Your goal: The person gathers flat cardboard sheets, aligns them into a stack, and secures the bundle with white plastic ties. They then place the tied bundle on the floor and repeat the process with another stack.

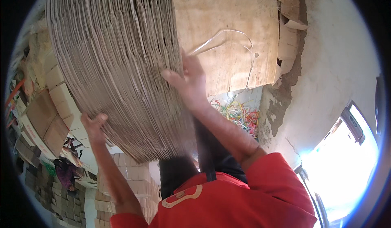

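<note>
A thick stack of flattened cardboard sheets fills the upper left and middle, its many brown edges facing up. My left hand grips the stack's left side low down, thumb on the sheet edges and the other fingers mostly hidden. On the opposite side, my right hand holds the stack at its right edge, with the thumb laid over the sheets. The hand is slightly blurred, and some of its fingers are out of sight. The stack's near end reaches toward my legs.
Right of the stack is a plywood board with a thin pale strap looped across it. Colourful straps lie heaped below the board. Cardboard bundles stand at lower left, near another person. A plastered wall rises at right.
</note>
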### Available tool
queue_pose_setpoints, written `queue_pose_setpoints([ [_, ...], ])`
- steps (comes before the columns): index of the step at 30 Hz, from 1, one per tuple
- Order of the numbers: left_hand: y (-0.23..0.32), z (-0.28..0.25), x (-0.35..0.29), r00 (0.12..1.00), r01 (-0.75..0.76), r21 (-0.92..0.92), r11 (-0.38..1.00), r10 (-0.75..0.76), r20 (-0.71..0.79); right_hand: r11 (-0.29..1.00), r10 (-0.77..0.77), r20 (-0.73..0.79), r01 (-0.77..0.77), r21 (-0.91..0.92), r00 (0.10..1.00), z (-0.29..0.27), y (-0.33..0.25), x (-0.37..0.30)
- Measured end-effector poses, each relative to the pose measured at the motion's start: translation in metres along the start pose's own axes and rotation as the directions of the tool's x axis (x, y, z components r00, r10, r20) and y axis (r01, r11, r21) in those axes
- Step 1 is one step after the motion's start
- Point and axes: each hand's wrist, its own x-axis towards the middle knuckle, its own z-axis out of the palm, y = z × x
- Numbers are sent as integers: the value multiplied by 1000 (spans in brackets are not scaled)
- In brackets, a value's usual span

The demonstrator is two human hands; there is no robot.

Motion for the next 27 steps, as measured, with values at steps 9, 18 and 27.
queue_pose_setpoints([
  [9,-60,80,9,976,4,19,1000,-8,216,992,12,-10,-13,-126,1000,-12,98,13],
  [18,-72,77,24,966,-68,17,998,62,251,975,-4,-222,-45,-217,975,12,89,12],
  [27,-84,79,31,943,-100,-38,994,107,317,957,6,-278,-85,-276,961,16,76,11],
])
